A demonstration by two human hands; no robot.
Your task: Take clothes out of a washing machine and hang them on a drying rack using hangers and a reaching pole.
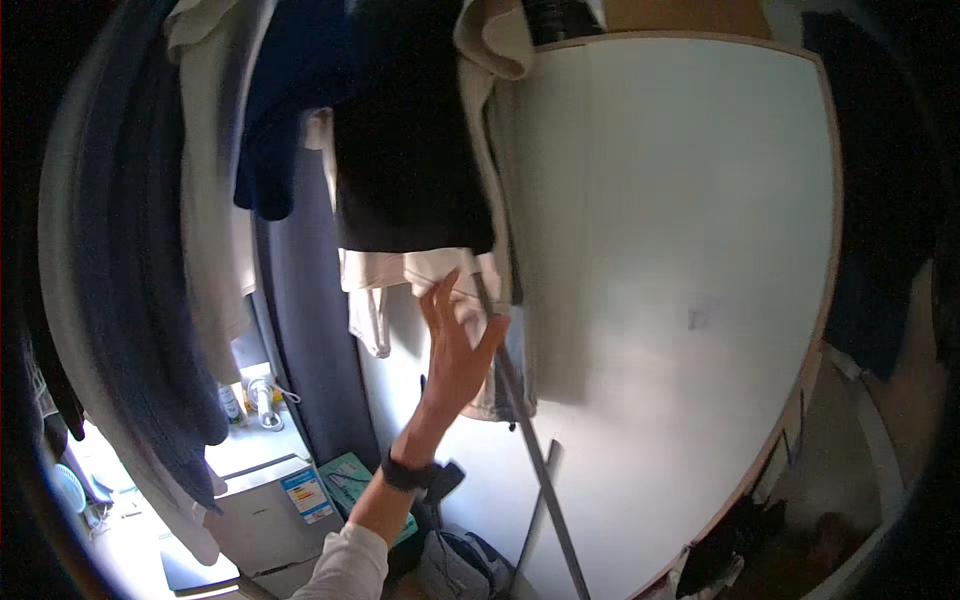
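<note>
My left hand reaches up at the centre, thumb and fingers spread, with a dark band on its wrist. A slim grey pole slants past the thumb; whether they touch cannot be told. The pole's pale top end lies against the lower edge of hanging clothes. Above the hand hangs a black garment, with a cream garment showing below it. A navy garment hangs to their left. My right hand is out of view.
Long dark and pale garments hang at the left. Below are a small grey cabinet with an energy label, a green box and a grey bag. A large white panel with a wooden edge stands at the right.
</note>
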